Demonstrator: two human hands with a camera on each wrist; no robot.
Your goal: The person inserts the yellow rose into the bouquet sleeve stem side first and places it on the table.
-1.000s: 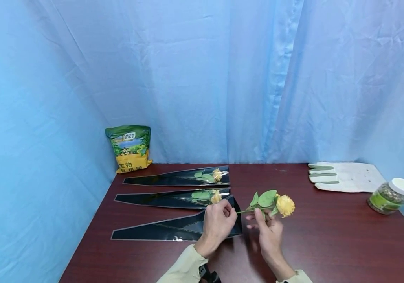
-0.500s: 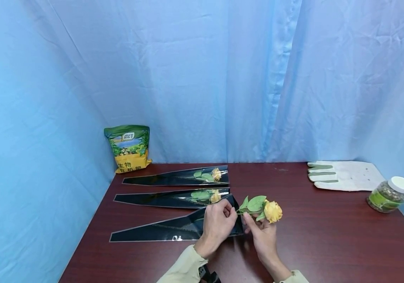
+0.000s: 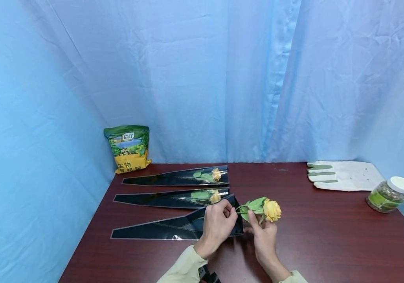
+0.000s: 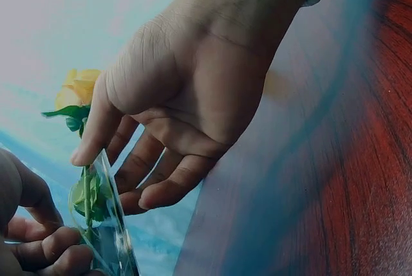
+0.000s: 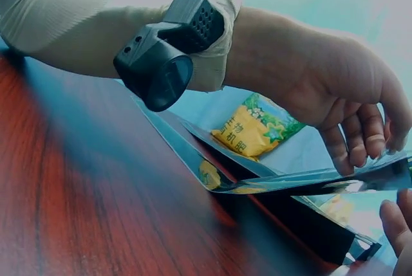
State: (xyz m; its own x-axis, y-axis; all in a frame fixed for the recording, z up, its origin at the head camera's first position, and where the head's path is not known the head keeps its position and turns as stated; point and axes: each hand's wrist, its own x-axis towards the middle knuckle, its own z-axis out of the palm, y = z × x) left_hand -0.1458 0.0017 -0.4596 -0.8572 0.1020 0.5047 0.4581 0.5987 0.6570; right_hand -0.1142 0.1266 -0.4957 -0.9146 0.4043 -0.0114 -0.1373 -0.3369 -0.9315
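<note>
In the head view my left hand (image 3: 219,222) pinches the top edge of a black flower sleeve (image 3: 159,230) with a clear front, holding its mouth raised. My right hand (image 3: 265,236) holds a yellow rose (image 3: 272,210) just right of that mouth, thumb over the stem below the bloom. The rose's stem and lower leaves reach into the sleeve, as the left wrist view shows with the green leaves (image 4: 90,199) behind clear film. There the right thumb presses the stem and the other fingers curve beside the film. The stem's lower end is hidden inside the sleeve.
Two more black sleeves, each with a yellow rose inside, lie behind: the middle one (image 3: 159,199) and the far one (image 3: 166,179). A green and yellow bag (image 3: 128,149) stands at back left. A white glove (image 3: 354,176) and a lidded jar (image 3: 389,195) are at the right.
My right hand has moved left with the rose, bringing its stem and lower leaves into the sleeve's mouth. The left hand keeps its pinch in the same place.
</note>
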